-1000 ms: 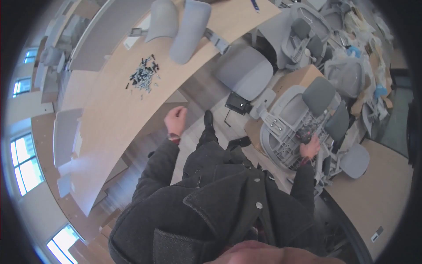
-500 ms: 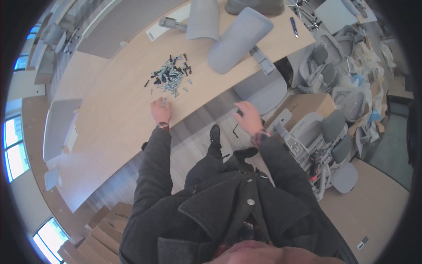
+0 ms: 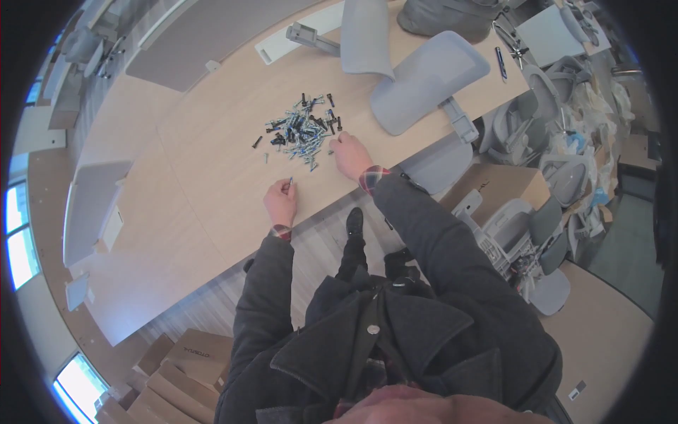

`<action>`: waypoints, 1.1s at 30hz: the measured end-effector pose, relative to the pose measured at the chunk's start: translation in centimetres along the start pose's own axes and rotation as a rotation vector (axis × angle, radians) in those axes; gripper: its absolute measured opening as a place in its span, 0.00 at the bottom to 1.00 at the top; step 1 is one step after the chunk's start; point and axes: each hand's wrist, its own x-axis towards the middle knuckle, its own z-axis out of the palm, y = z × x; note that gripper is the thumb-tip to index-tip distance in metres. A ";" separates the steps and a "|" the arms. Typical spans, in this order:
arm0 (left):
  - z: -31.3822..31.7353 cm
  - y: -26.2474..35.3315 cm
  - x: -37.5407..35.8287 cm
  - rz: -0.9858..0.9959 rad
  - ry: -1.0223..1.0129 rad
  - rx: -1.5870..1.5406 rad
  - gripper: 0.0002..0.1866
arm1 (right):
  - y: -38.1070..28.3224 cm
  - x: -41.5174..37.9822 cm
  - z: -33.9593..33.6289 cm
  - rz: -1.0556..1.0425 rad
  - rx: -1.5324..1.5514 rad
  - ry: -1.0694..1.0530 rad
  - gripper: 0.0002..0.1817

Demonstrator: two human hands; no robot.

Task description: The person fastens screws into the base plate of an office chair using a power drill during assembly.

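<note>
A loose pile of bolts (image 3: 300, 134), some silvery with blue on them and some black, lies on the wooden tabletop (image 3: 212, 177). My left hand (image 3: 281, 205) is at the near side of the pile, its fingers closed on a small bolt (image 3: 291, 181) whose tip sticks up. At the pile's right edge, my right hand (image 3: 351, 158) reaches down with its fingers pressed together. A small dark piece shows by those fingertips, too small to make out.
Grey chair parts, a curved panel (image 3: 367, 35) and a backrest (image 3: 427, 81), lie beyond the pile. A pen (image 3: 501, 63) and a dark bag (image 3: 448, 18) are farther right. Cardboard boxes (image 3: 201, 357) stand at lower left; another box (image 3: 498, 185) and several chair pieces crowd the right floor.
My right hand has swung from beyond the table edge onto the tabletop beside the bolts, its fingers now closed. My left hand keeps its bolt near the pile. The view has shifted.
</note>
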 end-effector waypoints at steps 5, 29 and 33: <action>-1.1 1.5 -2.2 -0.070 -0.025 -0.085 0.16 | 0.4 0.1 0.2 -0.116 -0.280 -0.043 0.09; -2.6 8.1 -7.9 -0.169 -0.050 -0.630 0.10 | -0.4 -4.3 -2.2 0.444 1.305 -0.129 0.09; -0.4 12.8 -10.3 0.002 -0.162 -0.622 0.07 | -0.4 -12.1 -4.2 0.476 1.836 0.018 0.09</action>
